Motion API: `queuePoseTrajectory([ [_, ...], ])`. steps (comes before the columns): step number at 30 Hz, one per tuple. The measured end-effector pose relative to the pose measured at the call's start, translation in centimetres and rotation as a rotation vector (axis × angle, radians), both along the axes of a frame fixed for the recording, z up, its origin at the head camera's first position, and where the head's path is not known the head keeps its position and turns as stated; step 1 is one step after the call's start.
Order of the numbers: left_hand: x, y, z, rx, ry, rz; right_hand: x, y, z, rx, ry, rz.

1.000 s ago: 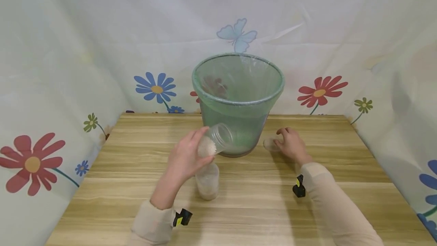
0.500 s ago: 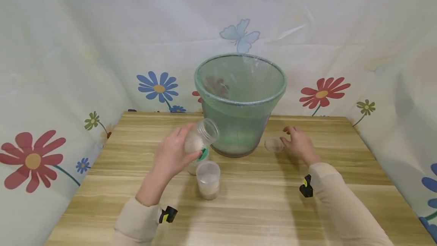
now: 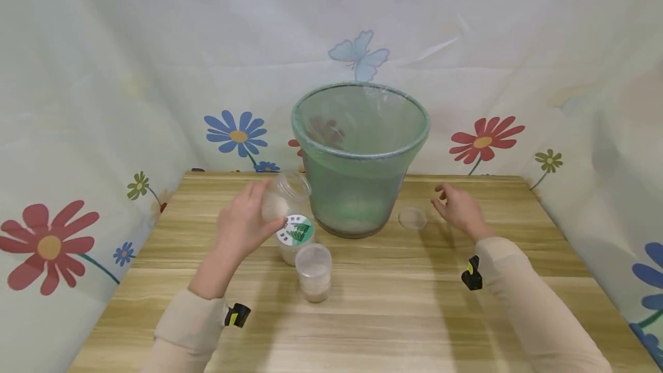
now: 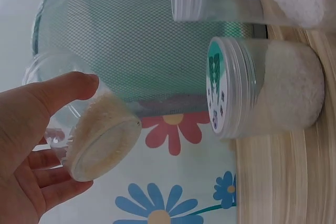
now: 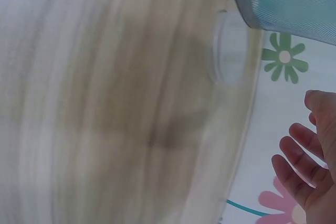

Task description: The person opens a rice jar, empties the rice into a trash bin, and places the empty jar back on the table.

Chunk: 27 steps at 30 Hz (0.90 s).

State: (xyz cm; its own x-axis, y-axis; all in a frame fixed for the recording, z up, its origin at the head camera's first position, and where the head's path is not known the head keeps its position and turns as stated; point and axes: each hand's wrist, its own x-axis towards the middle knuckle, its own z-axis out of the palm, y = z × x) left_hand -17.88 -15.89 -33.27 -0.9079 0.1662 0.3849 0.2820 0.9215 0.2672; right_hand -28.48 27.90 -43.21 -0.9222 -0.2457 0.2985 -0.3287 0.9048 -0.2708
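My left hand (image 3: 240,229) grips a clear plastic jar (image 4: 107,135), its mouth uncovered and tilted up to the right, with pale rice-like grains gathered in the bottom. Just below it stands a lidded jar (image 3: 295,232) with a green-and-white leaf label on top; the left wrist view shows white grains inside it. Nearer the front is an uncovered upright jar (image 3: 314,275) with a layer of grains at its base. On the right, my right hand (image 3: 460,210) holds nothing, its fingers loosely bent beside a clear round lid (image 3: 412,219) lying on the table.
A green mesh wastebasket (image 3: 357,194) lined with a clear bag stands at the back middle, behind the jars. The wooden table (image 3: 383,315) runs back to a flower-printed curtain (image 3: 248,45), which also hangs along both sides.
My left hand has moved left and slightly back with the tilted jar, bringing the labelled lidded jar into view. My right hand has drawn off the clear lid to the right.
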Motion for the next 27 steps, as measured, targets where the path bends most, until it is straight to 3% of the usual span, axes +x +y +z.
queuePoseTrajectory([
  [10, -0.7, -1.6, 0.6, -0.022, -0.026, 0.046, -0.7, 0.7, 3.8, 0.040, -0.037, 0.009],
  [16, -1.0, -2.7, 1.1, -0.038, -0.003, 0.051, -1.2, 0.6, 6.6, 0.077, -0.030, 0.015],
  [27, -1.8, -4.4, 3.2, -0.052, -0.020, 0.070, -1.9, 0.2, 11.5, 0.025, -0.150, 0.026],
])
